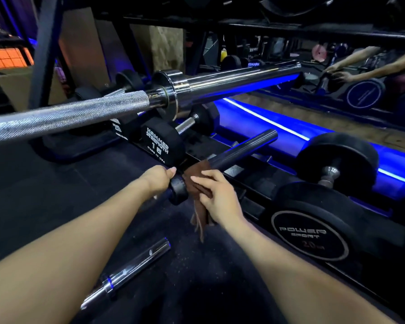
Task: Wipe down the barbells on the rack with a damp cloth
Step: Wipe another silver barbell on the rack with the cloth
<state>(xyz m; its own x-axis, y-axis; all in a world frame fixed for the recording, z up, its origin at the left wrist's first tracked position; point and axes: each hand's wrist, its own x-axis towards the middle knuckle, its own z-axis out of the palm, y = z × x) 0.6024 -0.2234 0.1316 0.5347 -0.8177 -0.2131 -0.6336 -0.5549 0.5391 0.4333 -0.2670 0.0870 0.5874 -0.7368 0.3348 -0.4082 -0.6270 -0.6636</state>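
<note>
dark barbell (241,149) gripped by left hand (158,178) at collar; brown cloth (198,183) wrapped on sleeve just beyond, held by right hand (216,194). sleeve end unwiped; chrome barbell (232,84) above untouched, judged.

A single wide-angle view comes from the person's head, looking forward and steeply down along both forearms, which enter from the lower left and lower right corners and meet just below the frame's centre. The camera sits close: a chrome barbell (117,106) sweeps across the upper left, large and bowed by the lens. The dark floor (56,183) fills the lower half. The view faces a low rack (250,176) running diagonally toward the right edge, with a mirror (337,66) across the upper right.
</note>
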